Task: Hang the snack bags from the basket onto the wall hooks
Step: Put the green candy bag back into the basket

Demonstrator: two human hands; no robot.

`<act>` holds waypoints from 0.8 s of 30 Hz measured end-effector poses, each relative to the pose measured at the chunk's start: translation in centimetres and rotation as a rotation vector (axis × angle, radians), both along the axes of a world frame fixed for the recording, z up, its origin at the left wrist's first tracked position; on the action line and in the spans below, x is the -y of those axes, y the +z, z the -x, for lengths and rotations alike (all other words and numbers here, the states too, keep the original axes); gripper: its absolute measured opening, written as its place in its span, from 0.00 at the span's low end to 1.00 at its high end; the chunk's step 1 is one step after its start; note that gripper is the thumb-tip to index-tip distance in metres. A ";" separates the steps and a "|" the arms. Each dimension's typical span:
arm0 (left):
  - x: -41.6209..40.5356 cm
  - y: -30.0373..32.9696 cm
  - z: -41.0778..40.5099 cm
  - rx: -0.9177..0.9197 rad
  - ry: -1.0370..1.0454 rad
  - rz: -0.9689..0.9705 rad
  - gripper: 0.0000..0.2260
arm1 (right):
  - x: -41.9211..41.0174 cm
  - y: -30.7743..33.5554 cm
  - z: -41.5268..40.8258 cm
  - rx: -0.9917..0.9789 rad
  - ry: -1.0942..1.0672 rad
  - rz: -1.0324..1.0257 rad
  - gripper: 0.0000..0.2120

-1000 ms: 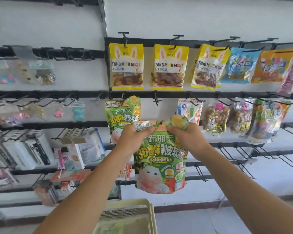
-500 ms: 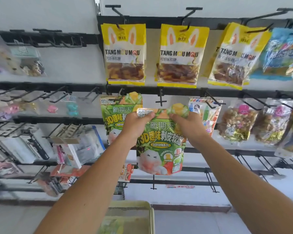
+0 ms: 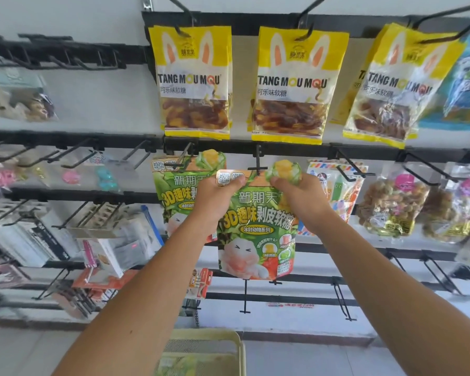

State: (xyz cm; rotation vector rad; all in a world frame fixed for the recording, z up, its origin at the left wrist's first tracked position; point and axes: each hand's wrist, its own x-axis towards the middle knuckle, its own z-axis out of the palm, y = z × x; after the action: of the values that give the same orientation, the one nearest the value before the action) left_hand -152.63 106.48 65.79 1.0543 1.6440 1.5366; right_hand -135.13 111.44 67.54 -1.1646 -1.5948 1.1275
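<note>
Near the centre of the view, both hands hold a green snack bag (image 3: 255,234) up against the second black rail of the wall rack. At about ten o'clock on the bag, the left hand (image 3: 215,198) pinches the top edge, thumb on the front over the small white label; at about two o'clock, the right hand (image 3: 300,198) grips the other top corner, fingers curled round the yellow-and-green fruit picture. Straight up at twelve o'clock from the bag, the cross-shaped tip of a black wall hook (image 3: 257,167) meets the middle of the bag's top edge; whether the hook has passed through the hang hole cannot be told. Just beside the held bag at nine o'clock, partly behind the left hand, a second green bag (image 3: 179,185) of the same kind hangs from its own hook. Above, at twelve o'clock, three yellow bags (image 3: 291,85) with rabbit ears hang in a row from the top rail. At three o'clock hang clear bags of mixed sweets (image 3: 391,202). Down at six o'clock, between the forearms, the rim of a pale yellow basket (image 3: 239,346) shows, with green packaging blurred inside.
</note>
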 end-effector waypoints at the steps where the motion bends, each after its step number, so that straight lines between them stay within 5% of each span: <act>1: -0.2 -0.1 -0.1 -0.004 0.000 -0.001 0.10 | -0.3 -0.2 0.0 0.008 -0.005 -0.002 0.08; 18: -5.7 -0.6 -1.1 -0.061 0.311 0.052 0.29 | -5.9 -1.5 2.3 0.086 -0.147 -0.081 0.12; 24: -6.5 -1.0 -1.4 -0.083 0.378 0.056 0.27 | -6.9 -1.9 2.9 0.082 -0.181 -0.105 0.09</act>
State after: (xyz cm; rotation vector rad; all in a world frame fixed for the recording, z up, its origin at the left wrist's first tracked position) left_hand -151.24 112.94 64.77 0.8194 2.0196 1.6871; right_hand -138.02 118.31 65.60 -1.2712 -1.5559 0.8791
